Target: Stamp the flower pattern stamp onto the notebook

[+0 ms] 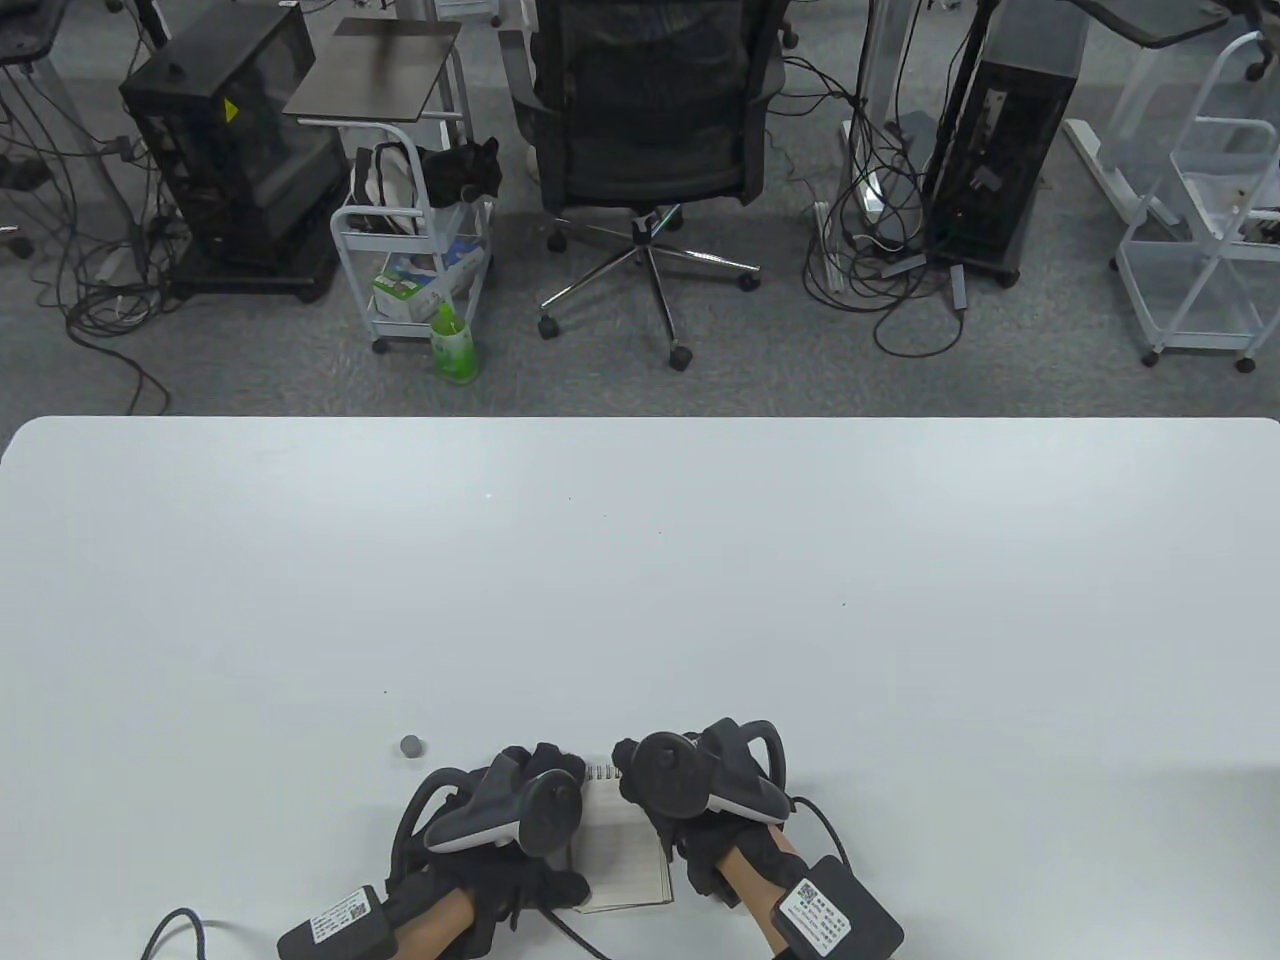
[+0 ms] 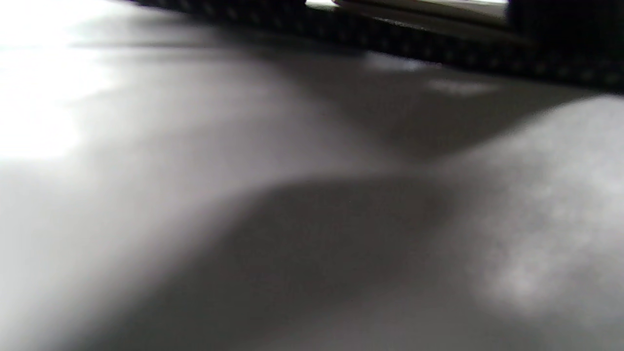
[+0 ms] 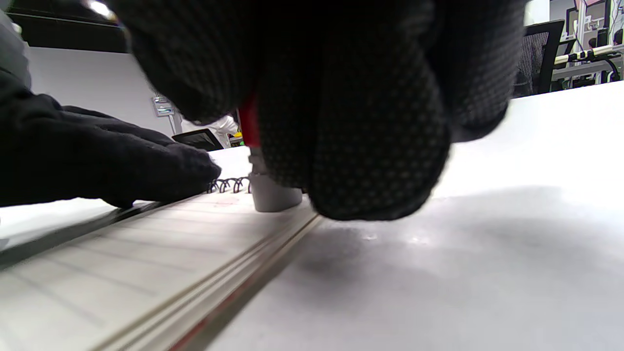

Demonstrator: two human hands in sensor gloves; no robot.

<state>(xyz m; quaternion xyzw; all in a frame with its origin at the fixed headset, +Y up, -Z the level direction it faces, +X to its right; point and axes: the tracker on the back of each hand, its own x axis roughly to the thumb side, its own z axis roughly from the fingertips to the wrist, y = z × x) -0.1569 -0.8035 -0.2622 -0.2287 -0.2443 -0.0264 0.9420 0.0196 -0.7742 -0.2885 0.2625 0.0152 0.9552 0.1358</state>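
Observation:
A small spiral-bound lined notebook [image 1: 625,850] lies open at the table's near edge. My left hand [image 1: 530,775] rests flat on its left side, and its fingers [image 3: 122,161] lie stretched over the page in the right wrist view. My right hand [image 1: 640,775] grips a stamp with a grey base [image 3: 273,197] and a red upper part. The stamp stands upright with its base down on the lined page [image 3: 146,253], near the spiral binding [image 3: 229,185]. The left wrist view is blurred and shows only the table and the notebook's edge [image 2: 429,7].
A small round grey cap [image 1: 411,746] lies on the white table [image 1: 700,560], just left of and beyond my left hand. An office chair [image 1: 650,130], a trolley and computer towers stand on the floor beyond the far edge.

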